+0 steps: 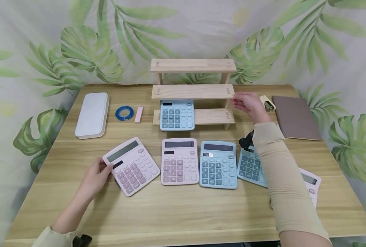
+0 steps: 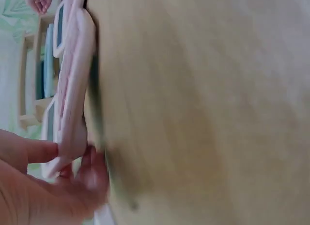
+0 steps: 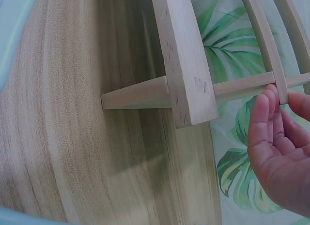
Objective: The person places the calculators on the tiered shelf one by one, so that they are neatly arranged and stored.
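Observation:
My left hand [image 1: 94, 179] pinches the upper left edge of a tilted pink calculator [image 1: 133, 161], thumb on top; in the left wrist view the fingers curl under the calculator's edge [image 2: 72, 89]. At the three-tier wooden shelf [image 1: 192, 91], my right hand [image 1: 247, 104] pinches the right end of the middle board. The right wrist view shows thumb and fingers on either side of that board's end [image 3: 281, 84]. A blue calculator [image 1: 177, 118] leans on the lowest tier at its left. In front stand another pink calculator [image 1: 180, 171] and a blue one [image 1: 218, 169].
The right forearm partly covers a blue calculator [image 1: 251, 166] and a pink one [image 1: 312, 185]. On the left lie a white case [image 1: 92, 115], a blue tape roll [image 1: 124, 113] and a pink eraser-like block [image 1: 138, 114]. A brown notebook [image 1: 295, 118] and a small cream-coloured object [image 1: 267, 103] lie right.

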Demonstrator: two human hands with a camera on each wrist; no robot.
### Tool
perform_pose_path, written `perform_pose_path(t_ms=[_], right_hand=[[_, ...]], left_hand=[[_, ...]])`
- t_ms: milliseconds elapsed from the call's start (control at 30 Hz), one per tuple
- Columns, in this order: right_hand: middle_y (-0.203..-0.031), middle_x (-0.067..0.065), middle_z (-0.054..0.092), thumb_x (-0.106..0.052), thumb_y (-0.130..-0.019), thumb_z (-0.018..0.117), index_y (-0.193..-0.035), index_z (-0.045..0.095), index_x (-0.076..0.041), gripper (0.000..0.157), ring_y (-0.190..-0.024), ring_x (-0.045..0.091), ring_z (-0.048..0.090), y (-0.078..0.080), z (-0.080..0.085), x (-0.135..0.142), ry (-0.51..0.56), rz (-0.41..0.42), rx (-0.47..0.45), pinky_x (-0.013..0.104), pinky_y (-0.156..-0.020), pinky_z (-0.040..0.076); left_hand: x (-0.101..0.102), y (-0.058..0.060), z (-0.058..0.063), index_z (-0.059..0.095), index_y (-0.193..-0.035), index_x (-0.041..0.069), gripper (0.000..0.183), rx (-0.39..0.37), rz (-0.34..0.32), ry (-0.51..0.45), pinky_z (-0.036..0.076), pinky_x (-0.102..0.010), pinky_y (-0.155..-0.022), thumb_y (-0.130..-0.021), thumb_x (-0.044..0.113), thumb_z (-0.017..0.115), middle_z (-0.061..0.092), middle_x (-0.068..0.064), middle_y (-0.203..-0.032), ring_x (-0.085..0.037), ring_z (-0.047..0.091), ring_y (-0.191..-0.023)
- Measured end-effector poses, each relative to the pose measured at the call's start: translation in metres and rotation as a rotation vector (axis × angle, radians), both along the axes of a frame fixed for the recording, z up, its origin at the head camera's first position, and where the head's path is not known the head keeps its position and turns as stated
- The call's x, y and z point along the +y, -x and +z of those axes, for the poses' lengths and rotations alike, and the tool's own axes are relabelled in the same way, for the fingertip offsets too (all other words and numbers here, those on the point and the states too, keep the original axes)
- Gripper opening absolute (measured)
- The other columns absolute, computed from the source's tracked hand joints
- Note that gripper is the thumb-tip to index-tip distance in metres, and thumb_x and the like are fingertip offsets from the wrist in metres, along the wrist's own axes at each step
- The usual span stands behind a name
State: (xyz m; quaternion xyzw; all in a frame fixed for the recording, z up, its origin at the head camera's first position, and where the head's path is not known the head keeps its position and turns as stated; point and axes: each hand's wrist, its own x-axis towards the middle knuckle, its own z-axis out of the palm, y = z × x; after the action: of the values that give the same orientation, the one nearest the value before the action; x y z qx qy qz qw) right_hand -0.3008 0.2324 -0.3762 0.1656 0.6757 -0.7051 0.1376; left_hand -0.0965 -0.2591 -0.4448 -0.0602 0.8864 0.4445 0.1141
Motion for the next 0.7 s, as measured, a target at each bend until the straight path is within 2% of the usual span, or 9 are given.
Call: perform_pose_path(t_ms=[133, 233, 367, 467, 567, 700], right_hand=[[-0.076, 0.0, 0.068, -0.011, -0.092, 0.055, -0.135, 0.043, 0.002, 0.047, -0.075, 0.011, 0.067, -0.001, 0.002, 0.003, 0.025, -0.009, -0.004, 0.021, -0.076, 0.057], [-0.075, 0.0, 0.069, -0.011, -0.091, 0.055, -0.134, 0.044, 0.002, 0.046, -0.073, 0.011, 0.067, -0.001, 0.002, 0.004, 0.036, -0.022, 0.003, 0.021, -0.073, 0.057], [-0.073, 0.001, 0.069, -0.011, -0.091, 0.056, -0.133, 0.045, 0.003, 0.045, -0.069, 0.011, 0.067, 0.002, -0.001, 0.005, 0.042, -0.047, 0.014, 0.021, -0.07, 0.058], [-0.072, 0.001, 0.068, -0.01, -0.092, 0.055, -0.132, 0.046, 0.003, 0.044, -0.068, 0.011, 0.066, 0.005, -0.003, 0.004, 0.029, -0.046, 0.024, 0.02, -0.069, 0.057], [-0.073, 0.0, 0.068, -0.01, -0.092, 0.054, -0.133, 0.045, 0.004, 0.044, -0.069, 0.01, 0.065, 0.007, -0.005, 0.002, 0.009, -0.022, 0.031, 0.019, -0.069, 0.057], [-0.074, 0.001, 0.067, -0.01, -0.092, 0.054, -0.132, 0.046, 0.003, 0.042, -0.071, 0.011, 0.065, 0.007, -0.004, 0.001, -0.012, -0.018, 0.012, 0.019, -0.07, 0.057]], left_hand=[[0.007, -0.001, 0.011, 0.018, -0.127, -0.008, 0.036, 0.032, -0.029, -0.233, 0.059, -0.026, -0.065, -0.101, 0.015, 0.027, 0.044, -0.034, -0.12, 0.001, 0.059, -0.077], [0.015, 0.008, 0.024, 0.02, -0.127, -0.003, 0.038, 0.016, -0.035, -0.33, 0.059, -0.027, -0.064, -0.102, 0.022, 0.03, 0.051, -0.02, -0.114, -0.001, 0.062, -0.076], [0.048, 0.034, 0.043, 0.023, -0.131, 0.001, 0.047, -0.126, -0.007, -0.554, 0.059, -0.025, -0.065, -0.099, 0.032, 0.039, 0.059, 0.004, -0.096, -0.006, 0.066, -0.077], [0.085, 0.059, 0.053, 0.021, -0.136, -0.002, 0.053, -0.241, -0.017, -0.704, 0.059, -0.023, -0.066, -0.099, 0.029, 0.042, 0.063, 0.007, -0.09, -0.008, 0.067, -0.076], [0.122, 0.084, 0.06, 0.02, -0.139, -0.003, 0.055, -0.303, -0.036, -0.745, 0.058, -0.021, -0.066, -0.098, 0.025, 0.043, 0.064, 0.002, -0.09, -0.01, 0.068, -0.073], [0.173, 0.114, 0.067, 0.026, -0.141, 0.001, 0.052, -0.316, -0.037, -0.686, 0.059, -0.025, -0.064, -0.098, 0.024, 0.044, 0.061, -0.009, -0.098, -0.013, 0.068, -0.067]])
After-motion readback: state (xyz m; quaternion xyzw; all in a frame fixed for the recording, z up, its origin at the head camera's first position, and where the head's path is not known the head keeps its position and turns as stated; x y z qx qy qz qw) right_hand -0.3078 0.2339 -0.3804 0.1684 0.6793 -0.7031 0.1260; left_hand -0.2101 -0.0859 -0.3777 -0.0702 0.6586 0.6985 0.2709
